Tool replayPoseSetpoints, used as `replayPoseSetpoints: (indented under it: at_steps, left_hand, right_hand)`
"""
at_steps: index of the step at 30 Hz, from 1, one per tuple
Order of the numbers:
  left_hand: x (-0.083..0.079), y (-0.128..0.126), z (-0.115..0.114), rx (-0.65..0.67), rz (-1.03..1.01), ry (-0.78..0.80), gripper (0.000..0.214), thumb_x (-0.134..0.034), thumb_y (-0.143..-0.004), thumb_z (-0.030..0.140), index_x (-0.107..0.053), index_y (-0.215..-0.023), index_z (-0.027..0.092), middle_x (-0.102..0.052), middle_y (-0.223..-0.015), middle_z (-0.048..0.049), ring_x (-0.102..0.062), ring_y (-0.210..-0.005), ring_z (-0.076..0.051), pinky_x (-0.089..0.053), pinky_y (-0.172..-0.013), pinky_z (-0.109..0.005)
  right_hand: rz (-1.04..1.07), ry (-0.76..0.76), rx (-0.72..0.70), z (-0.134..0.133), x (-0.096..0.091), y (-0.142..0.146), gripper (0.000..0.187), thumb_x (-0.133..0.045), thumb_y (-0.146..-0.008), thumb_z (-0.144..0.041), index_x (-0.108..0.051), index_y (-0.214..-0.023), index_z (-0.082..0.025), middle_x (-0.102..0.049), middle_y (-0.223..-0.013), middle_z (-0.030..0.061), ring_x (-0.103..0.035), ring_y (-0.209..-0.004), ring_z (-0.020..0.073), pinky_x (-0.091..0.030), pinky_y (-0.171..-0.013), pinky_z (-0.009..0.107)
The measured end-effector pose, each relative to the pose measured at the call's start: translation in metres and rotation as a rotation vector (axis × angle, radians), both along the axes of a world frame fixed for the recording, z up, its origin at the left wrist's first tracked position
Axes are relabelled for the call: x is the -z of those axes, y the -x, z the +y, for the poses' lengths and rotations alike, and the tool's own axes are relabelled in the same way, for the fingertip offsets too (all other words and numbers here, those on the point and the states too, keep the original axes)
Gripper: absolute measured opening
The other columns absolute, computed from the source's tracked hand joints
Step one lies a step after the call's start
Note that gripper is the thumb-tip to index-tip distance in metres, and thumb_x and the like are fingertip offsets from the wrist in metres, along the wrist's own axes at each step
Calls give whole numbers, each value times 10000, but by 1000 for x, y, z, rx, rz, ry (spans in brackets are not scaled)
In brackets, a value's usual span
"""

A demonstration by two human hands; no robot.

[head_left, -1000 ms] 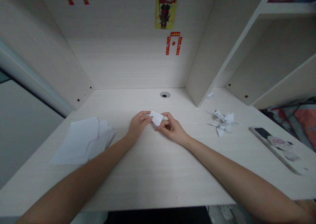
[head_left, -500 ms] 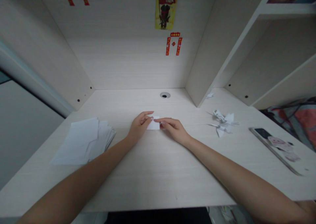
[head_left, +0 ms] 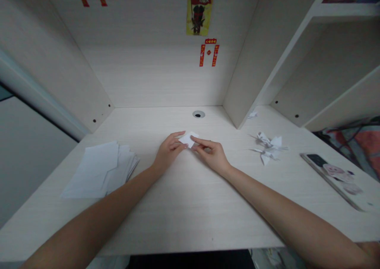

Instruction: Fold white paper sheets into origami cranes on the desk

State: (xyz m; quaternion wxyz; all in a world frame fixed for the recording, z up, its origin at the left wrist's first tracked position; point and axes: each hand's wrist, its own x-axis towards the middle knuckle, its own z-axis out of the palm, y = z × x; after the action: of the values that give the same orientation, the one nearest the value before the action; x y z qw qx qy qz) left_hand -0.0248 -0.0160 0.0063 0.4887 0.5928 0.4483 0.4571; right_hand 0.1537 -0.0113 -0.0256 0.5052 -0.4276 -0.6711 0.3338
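Observation:
Between my two hands, just above or on the desk, is a small folded square of white paper [head_left: 187, 139], turned so a corner points toward me. My left hand [head_left: 169, 149] pinches its left side, with the thumb at the near corner and the fingers behind. From the right, my right hand [head_left: 212, 153] grips the paper's right edge, its index finger lying on the top face and its thumb below. The paper's underside is hidden.
A stack of white paper sheets [head_left: 97, 168] lies at the left. Folded paper cranes [head_left: 267, 147] sit to the right, with a phone [head_left: 332, 180] beyond them. A cable hole [head_left: 198, 114] is near the back wall, and an upright panel [head_left: 246, 75] stands at back right.
The paper has turned from edge-on to me to a diamond position and moved slightly away. My left thumb has shifted from its top to its near corner.

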Motion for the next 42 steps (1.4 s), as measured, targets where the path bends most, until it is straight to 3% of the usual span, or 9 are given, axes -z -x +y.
replayPoseSetpoints:
  at_steps: [5, 10, 15, 18, 23, 30, 42]
  left_hand:
    - [3, 2, 1, 64, 41, 33, 420, -674, -696, 335, -613, -1069, 153, -710, -836, -66, -645, -741, -164, -466, -676, -249]
    - [8, 3, 3, 55, 15, 18, 407, -662, -706, 325, -626, -1072, 151, -717, -880, -74, -656, -821, -189, -480, -761, -282]
    - [2, 1, 0, 21, 33, 12, 418, -657, -702, 302, -619, -1087, 143, -714, -846, -65, -662, -773, -179, -495, -726, -269]
    - [-2, 0, -1, -14, 27, 21, 531, -675, -678, 278, -559, -1181, 152, -713, -849, -56, -664, -763, -168, -500, -706, -249]
    - [-1, 0, -1, -2, 58, 15, 321, -647, -702, 277, -676, -996, 149, -720, -897, -71, -668, -806, -182, -506, -759, -272]
    - [0, 0, -1, -49, 105, 16, 302, -674, -684, 273, -700, -965, 166, -695, -998, -56, -647, -926, -208, -480, -873, -311]
    - [-2, -3, -2, -77, 113, 26, 275, -672, -701, 268, -697, -960, 180, -687, -1006, -47, -643, -943, -204, -470, -893, -310]
  right_hand:
    - [93, 83, -48, 0, -3, 1, 382, -667, -714, -336, -655, -1074, -210, -674, -718, 28, -568, -611, 149, -477, -645, 300]
    - [160, 125, -103, 0, -5, 1, 438, -686, -700, -306, -609, -1118, -200, -637, -656, 8, -554, -586, 133, -464, -626, 278]
    - [180, 190, -158, 0, -6, 2, 407, -695, -685, -339, -642, -1052, -173, -622, -646, 6, -532, -565, 113, -431, -568, 246]
    - [203, 202, -157, -1, -8, 3, 403, -706, -671, -350, -660, -1025, -162, -618, -634, 4, -523, -555, 103, -418, -553, 232]
    - [240, 213, -141, -1, -8, 3, 319, -717, -660, -349, -699, -933, -185, -631, -612, -3, -535, -545, 107, -411, -542, 231]
    - [330, 263, -113, 2, -5, 4, 178, -737, -630, -333, -723, -756, -209, -710, -768, 28, -614, -690, 150, -453, -656, 265]
    - [358, 306, -82, 4, -4, 4, 159, -721, -648, -335, -709, -691, -183, -664, -636, 5, -549, -564, 104, -417, -565, 231]
